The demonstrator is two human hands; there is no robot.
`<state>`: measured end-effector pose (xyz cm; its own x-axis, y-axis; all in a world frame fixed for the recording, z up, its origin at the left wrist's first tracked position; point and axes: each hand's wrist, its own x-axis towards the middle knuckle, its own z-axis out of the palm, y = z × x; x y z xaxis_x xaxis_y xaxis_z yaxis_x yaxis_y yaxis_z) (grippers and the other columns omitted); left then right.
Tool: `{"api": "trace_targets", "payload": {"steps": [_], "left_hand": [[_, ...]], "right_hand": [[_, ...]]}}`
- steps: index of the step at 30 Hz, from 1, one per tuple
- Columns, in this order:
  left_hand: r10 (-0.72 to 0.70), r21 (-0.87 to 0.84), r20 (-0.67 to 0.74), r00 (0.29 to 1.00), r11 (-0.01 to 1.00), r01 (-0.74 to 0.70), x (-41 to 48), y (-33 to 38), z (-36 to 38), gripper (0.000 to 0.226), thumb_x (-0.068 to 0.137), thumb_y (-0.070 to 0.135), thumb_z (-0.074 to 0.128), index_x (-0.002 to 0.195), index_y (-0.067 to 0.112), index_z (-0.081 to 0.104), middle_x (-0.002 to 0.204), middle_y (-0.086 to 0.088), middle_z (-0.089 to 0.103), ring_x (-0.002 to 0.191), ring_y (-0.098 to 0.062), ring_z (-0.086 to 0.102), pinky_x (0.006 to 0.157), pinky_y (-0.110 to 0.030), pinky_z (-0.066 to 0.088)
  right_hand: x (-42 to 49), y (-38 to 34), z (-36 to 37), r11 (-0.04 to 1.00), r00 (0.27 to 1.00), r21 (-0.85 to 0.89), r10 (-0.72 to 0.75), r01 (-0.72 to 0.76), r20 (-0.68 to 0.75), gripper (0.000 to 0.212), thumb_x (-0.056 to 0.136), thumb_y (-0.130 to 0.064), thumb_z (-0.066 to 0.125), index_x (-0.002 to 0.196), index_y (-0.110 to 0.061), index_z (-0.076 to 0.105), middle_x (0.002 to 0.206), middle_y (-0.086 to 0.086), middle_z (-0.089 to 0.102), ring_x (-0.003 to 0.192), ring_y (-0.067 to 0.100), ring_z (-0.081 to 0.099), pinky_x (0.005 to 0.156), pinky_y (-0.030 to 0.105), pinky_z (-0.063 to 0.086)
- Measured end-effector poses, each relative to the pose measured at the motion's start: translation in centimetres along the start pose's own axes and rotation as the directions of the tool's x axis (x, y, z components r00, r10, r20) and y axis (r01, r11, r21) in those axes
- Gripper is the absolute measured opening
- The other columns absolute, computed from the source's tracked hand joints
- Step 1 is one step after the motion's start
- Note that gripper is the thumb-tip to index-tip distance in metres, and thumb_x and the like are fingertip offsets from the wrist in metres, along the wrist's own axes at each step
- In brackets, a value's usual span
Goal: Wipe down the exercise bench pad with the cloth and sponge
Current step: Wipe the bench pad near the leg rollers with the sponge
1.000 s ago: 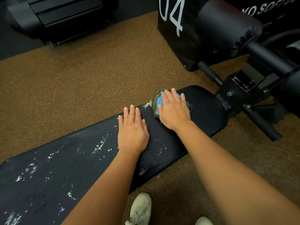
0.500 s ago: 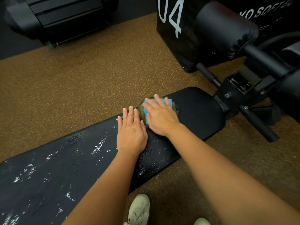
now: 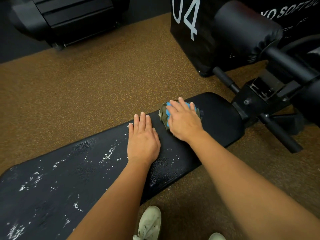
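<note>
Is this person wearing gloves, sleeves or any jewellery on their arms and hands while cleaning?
No. The left hand and right hand are bare: no gloves, rings or watch show. The left forearm and right forearm are bare too, with no sleeve in view. The fingernails look short and unpainted.

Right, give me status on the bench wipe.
Left hand flat on the bench pad. Right hand pressing sponge and cloth down near the pad's far end. White flecks left of the hands; pad bare ahead.

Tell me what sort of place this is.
Most likely a gym: a long black bench pad, a thick roller pad on a metal frame, and a speckled rubber floor.
</note>
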<state>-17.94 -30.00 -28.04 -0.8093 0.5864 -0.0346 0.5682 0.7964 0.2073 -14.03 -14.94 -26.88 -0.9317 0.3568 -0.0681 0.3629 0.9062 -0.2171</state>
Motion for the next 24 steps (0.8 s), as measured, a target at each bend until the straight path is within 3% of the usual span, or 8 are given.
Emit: {"api": "trace_targets", "payload": {"steps": [2, 7, 10, 12, 16, 21, 24], "left_hand": [[-0.006, 0.004, 0.0, 1.0, 1.0, 0.006, 0.0, 0.1, 0.0, 0.054, 0.102, 0.028, 0.02, 0.152, 0.008, 0.012, 0.161, -0.007, 0.004, 0.148, -0.024, -0.006, 0.119, -0.04, -0.003], [-0.004, 0.006, 0.008, 1.0, 1.0, 0.004, 0.0, 0.0, -0.1, 0.054, 0.102, 0.028, 0.02, 0.152, 0.008, 0.013, 0.161, -0.008, 0.004, 0.148, -0.025, -0.005, 0.119, -0.04, -0.002], [0.008, 0.02, 0.007, 1.0, 1.0, -0.008, 0.0, 0.0, 0.0, 0.055, 0.102, 0.029, 0.02, 0.152, 0.008, 0.012, 0.161, -0.007, 0.004, 0.148, -0.025, -0.005, 0.119, -0.041, -0.002], [0.004, 0.028, 0.007, 1.0, 1.0, -0.004, 0.1, -0.1, 0.1, 0.055, 0.102, 0.03, 0.019, 0.152, 0.008, 0.013, 0.161, -0.007, 0.005, 0.148, -0.025, -0.005, 0.119, -0.042, -0.002], [-0.018, 0.045, -0.009, 1.0, 0.999, 0.019, 0.0, -0.2, 0.2, 0.06, 0.098, 0.035, 0.008, 0.152, 0.011, 0.016, 0.161, -0.006, 0.008, 0.148, -0.025, -0.003, 0.118, -0.048, -0.002], [-0.039, 0.05, -0.024, 0.999, 0.998, 0.04, 0.1, -0.1, 0.4, 0.065, 0.094, 0.038, 0.005, 0.151, 0.01, 0.02, 0.16, -0.007, 0.012, 0.148, -0.027, 0.001, 0.118, -0.05, 0.002], [-0.048, 0.054, -0.04, 0.998, 0.997, 0.05, 0.1, -0.1, 0.5, 0.068, 0.092, 0.038, 0.005, 0.15, 0.008, 0.024, 0.159, -0.008, 0.017, 0.148, -0.028, 0.005, 0.117, -0.05, 0.003]], "right_hand": [[0.2, -1.1, 0.0, 0.999, 0.999, 0.011, 0.035, -0.035, 0.008, 0.049, 0.098, -0.028, 0.034, 0.145, -0.018, 0.034, 0.157, -0.001, 0.021, 0.148, 0.026, 0.002, 0.116, 0.054, -0.001], [0.2, -1.3, -0.2, 0.991, 0.99, 0.032, -0.131, 0.13, 0.046, 0.046, 0.1, -0.028, 0.033, 0.146, -0.023, 0.034, 0.157, -0.003, 0.023, 0.147, 0.022, 0.004, 0.117, 0.054, 0.002], [0.6, 0.2, -0.6, 0.999, 0.998, 0.002, 0.041, -0.042, 0.049, 0.049, 0.1, -0.028, 0.032, 0.147, -0.019, 0.03, 0.159, -0.001, 0.018, 0.148, 0.024, -0.001, 0.117, 0.053, 0.001], [0.4, -0.7, -0.5, 0.997, 0.996, -0.002, 0.071, -0.071, 0.048, 0.051, 0.099, -0.029, 0.032, 0.148, -0.018, 0.028, 0.159, 0.001, 0.015, 0.148, 0.027, -0.002, 0.117, 0.054, 0.0], [-1.4, -0.8, 0.2, 0.987, 0.987, -0.025, -0.157, 0.157, 0.026, 0.05, 0.101, -0.032, 0.028, 0.149, -0.021, 0.027, 0.16, -0.003, 0.015, 0.148, 0.021, 0.001, 0.117, 0.051, 0.001], [0.0, 0.3, 0.1, 0.996, 0.999, -0.071, 0.053, -0.052, 0.009, 0.056, 0.101, -0.038, 0.022, 0.151, -0.014, 0.021, 0.161, 0.002, 0.01, 0.148, 0.026, -0.003, 0.117, 0.052, 0.0], [-0.2, -1.3, 0.6, 0.995, 0.995, -0.022, -0.099, 0.099, 0.024, 0.053, 0.101, -0.038, 0.025, 0.15, -0.016, 0.025, 0.16, 0.0, 0.013, 0.148, 0.025, -0.002, 0.118, 0.05, -0.001]]}}
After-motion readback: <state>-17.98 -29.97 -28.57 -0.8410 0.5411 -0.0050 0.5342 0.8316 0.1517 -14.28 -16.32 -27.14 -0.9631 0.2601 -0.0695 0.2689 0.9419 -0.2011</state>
